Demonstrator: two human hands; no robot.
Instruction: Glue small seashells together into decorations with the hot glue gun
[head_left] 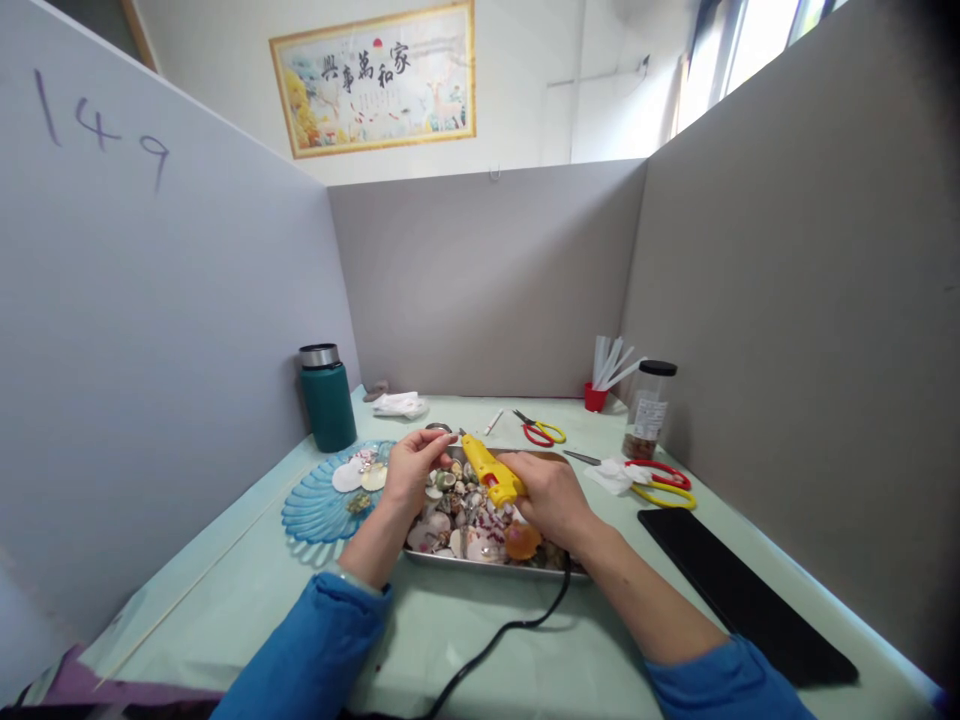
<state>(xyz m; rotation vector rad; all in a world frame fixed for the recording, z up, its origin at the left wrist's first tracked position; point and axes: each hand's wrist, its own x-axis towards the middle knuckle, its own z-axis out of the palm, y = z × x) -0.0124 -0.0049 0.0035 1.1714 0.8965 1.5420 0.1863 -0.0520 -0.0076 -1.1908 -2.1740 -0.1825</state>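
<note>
My right hand [551, 495] grips a yellow hot glue gun [489, 472], nozzle pointing up and left toward my left hand [411, 468]. The left hand's fingers are pinched together on a small item at the nozzle tip; I cannot make out what it is. Both hands hover over a metal tray [501, 570] filled with several seashells [465, 515]. The gun's black cord [510, 628] runs off toward the near table edge.
A blue scalloped glass plate [319, 510] with a few shells lies left of the tray. A teal flask [328, 397] stands at the back left. Red-and-yellow scissors [541, 430], a second pair [660, 483], a jar [649, 410], a red cup of sticks [600, 385] and a black pad [739, 595] are to the right.
</note>
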